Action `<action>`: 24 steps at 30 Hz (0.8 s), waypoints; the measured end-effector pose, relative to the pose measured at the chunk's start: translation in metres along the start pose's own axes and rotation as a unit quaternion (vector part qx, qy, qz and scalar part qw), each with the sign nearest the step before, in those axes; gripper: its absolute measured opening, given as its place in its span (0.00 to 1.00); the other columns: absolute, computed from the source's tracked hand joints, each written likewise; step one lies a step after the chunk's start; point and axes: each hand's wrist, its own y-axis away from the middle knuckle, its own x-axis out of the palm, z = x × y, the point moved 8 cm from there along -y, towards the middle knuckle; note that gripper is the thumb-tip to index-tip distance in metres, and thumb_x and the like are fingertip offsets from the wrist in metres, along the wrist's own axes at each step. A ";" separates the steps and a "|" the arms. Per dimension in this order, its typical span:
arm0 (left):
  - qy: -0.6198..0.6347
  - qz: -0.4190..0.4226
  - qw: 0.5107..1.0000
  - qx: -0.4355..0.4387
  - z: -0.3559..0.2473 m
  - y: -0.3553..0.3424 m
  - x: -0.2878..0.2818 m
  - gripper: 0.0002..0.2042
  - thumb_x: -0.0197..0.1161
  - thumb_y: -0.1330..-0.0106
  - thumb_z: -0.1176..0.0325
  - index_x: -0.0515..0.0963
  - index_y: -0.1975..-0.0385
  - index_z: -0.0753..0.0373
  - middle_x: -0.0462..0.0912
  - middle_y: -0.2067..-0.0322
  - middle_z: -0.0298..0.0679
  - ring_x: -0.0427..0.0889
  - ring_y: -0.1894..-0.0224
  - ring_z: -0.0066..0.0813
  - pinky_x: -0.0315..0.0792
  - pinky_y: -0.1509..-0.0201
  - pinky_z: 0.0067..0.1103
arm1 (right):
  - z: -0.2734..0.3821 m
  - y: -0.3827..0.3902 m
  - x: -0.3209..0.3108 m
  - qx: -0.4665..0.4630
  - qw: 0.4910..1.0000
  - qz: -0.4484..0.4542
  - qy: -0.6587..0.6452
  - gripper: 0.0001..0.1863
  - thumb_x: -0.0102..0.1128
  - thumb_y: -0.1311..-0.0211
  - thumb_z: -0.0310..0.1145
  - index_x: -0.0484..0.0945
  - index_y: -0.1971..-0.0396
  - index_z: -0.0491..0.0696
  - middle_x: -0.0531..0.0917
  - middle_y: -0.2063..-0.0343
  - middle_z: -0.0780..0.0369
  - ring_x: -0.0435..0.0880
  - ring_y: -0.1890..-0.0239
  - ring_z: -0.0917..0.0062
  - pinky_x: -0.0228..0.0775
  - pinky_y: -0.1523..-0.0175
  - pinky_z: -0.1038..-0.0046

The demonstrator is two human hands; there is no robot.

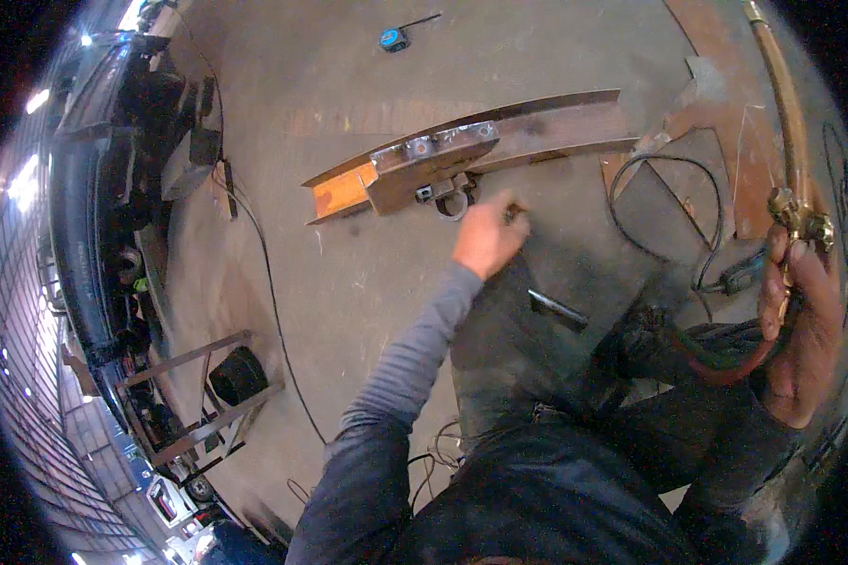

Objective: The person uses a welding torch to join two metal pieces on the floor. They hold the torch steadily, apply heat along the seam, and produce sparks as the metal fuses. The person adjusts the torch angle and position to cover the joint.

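Observation:
My right hand (806,301) is closed round the valve end of a brass cutting torch (793,122), whose long tube points away toward the far right. A reddish hose (725,374) runs from beneath that hand. My left hand (493,237) is held out over the floor with its fingers closed; a small dark thing shows at the fingertips, too unclear to name. Just beyond it, a metal clamp with a ring (452,201) sits against a rusty steel beam (561,127). A shorter steel section (433,155) lies along the beam, with chalk-like white marks on it.
A short metal bar (558,309) lies near my legs. Rusty steel plates (749,179) and a looped black cable (617,202) are at the right. Far off lies a blue tape measure (393,40). On the left stand a metal frame (193,358) and a black bucket (240,377).

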 end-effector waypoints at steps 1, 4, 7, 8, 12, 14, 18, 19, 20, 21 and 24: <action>-0.003 -0.047 0.999 0.007 -0.006 0.007 -0.029 0.12 0.64 0.41 0.68 0.81 0.58 0.62 0.86 0.61 0.49 0.86 0.57 0.46 0.78 0.52 0.33 | 0.001 0.003 0.007 -0.007 1.000 0.013 -0.004 0.25 0.61 0.38 0.37 0.69 0.44 0.40 0.77 0.75 0.65 0.69 0.86 0.88 0.60 0.86 0.86; 0.071 -0.142 0.987 0.030 -0.016 0.014 -0.097 0.11 0.63 0.40 0.70 0.82 0.58 0.63 0.87 0.63 0.45 0.87 0.60 0.36 0.78 0.53 0.28 | 0.007 0.012 0.020 -0.019 0.999 0.039 -0.002 0.32 0.61 0.38 0.36 0.65 0.37 0.40 0.77 0.72 0.63 0.70 0.85 0.86 0.62 0.86 0.86; 0.061 -0.198 0.978 -0.012 0.009 0.012 -0.148 0.11 0.62 0.39 0.69 0.82 0.58 0.64 0.88 0.63 0.43 0.87 0.60 0.35 0.77 0.52 0.27 | -0.001 0.019 0.026 -0.007 0.997 0.071 -0.016 0.35 0.61 0.39 0.35 0.62 0.33 0.40 0.78 0.70 0.61 0.71 0.85 0.86 0.63 0.87 0.86; 0.025 -0.211 0.977 -0.009 0.009 0.011 -0.163 0.11 0.62 0.38 0.69 0.83 0.58 0.64 0.88 0.63 0.43 0.87 0.59 0.36 0.77 0.51 0.27 | 0.000 0.021 0.031 -0.015 0.996 0.079 -0.026 0.35 0.61 0.39 0.35 0.62 0.33 0.40 0.79 0.69 0.60 0.71 0.85 0.86 0.63 0.87 0.86; -0.061 -0.234 0.970 0.014 -0.005 -0.010 -0.210 0.12 0.62 0.39 0.66 0.83 0.58 0.63 0.88 0.61 0.45 0.87 0.57 0.39 0.77 0.50 0.29 | 0.001 0.023 0.040 -0.030 0.996 0.077 -0.024 0.35 0.61 0.40 0.34 0.63 0.33 0.41 0.80 0.66 0.58 0.72 0.84 0.86 0.63 0.86 0.86; -0.116 -0.238 0.964 0.035 -0.011 -0.021 -0.214 0.13 0.63 0.39 0.63 0.83 0.57 0.62 0.87 0.60 0.47 0.87 0.56 0.44 0.77 0.49 0.31 | 0.002 0.021 0.038 -0.035 0.995 0.094 -0.011 0.35 0.62 0.40 0.34 0.63 0.33 0.41 0.81 0.65 0.57 0.72 0.84 0.87 0.62 0.86 0.86; -0.198 -0.152 0.966 0.065 -0.005 -0.046 -0.205 0.13 0.65 0.39 0.62 0.84 0.57 0.59 0.87 0.60 0.46 0.86 0.56 0.45 0.77 0.51 0.33 | 0.001 0.022 0.042 -0.039 0.996 0.080 -0.029 0.35 0.61 0.40 0.34 0.63 0.33 0.40 0.81 0.64 0.57 0.72 0.85 0.87 0.62 0.86 0.87; -0.208 -0.135 0.967 0.062 -0.001 -0.051 -0.202 0.13 0.65 0.39 0.62 0.84 0.57 0.58 0.87 0.60 0.45 0.86 0.56 0.45 0.77 0.51 0.33 | 0.001 0.022 0.042 -0.036 0.996 0.082 -0.028 0.35 0.61 0.40 0.34 0.63 0.33 0.40 0.81 0.65 0.58 0.72 0.85 0.87 0.62 0.86 0.87; -0.217 -0.117 0.967 0.059 0.002 -0.056 -0.200 0.13 0.66 0.40 0.61 0.84 0.57 0.58 0.87 0.60 0.45 0.86 0.57 0.46 0.77 0.52 0.34 | 0.001 0.022 0.042 -0.033 0.995 0.085 -0.027 0.35 0.61 0.40 0.34 0.62 0.33 0.40 0.81 0.65 0.58 0.71 0.85 0.87 0.62 0.86 0.87; -0.226 -0.105 0.966 0.067 0.003 -0.060 -0.196 0.13 0.66 0.39 0.61 0.84 0.58 0.58 0.88 0.60 0.44 0.87 0.58 0.45 0.78 0.53 0.33 | 0.000 0.022 0.041 -0.031 0.996 0.085 -0.024 0.35 0.61 0.40 0.34 0.62 0.33 0.40 0.81 0.65 0.58 0.71 0.85 0.87 0.62 0.86 0.87; -0.247 -0.073 0.962 0.092 0.010 -0.069 -0.186 0.12 0.66 0.39 0.61 0.84 0.59 0.59 0.88 0.62 0.44 0.88 0.61 0.43 0.79 0.55 0.32 | -0.001 0.022 0.041 -0.023 0.996 0.089 -0.016 0.35 0.61 0.39 0.34 0.62 0.33 0.39 0.80 0.67 0.60 0.71 0.85 0.87 0.62 0.86 0.87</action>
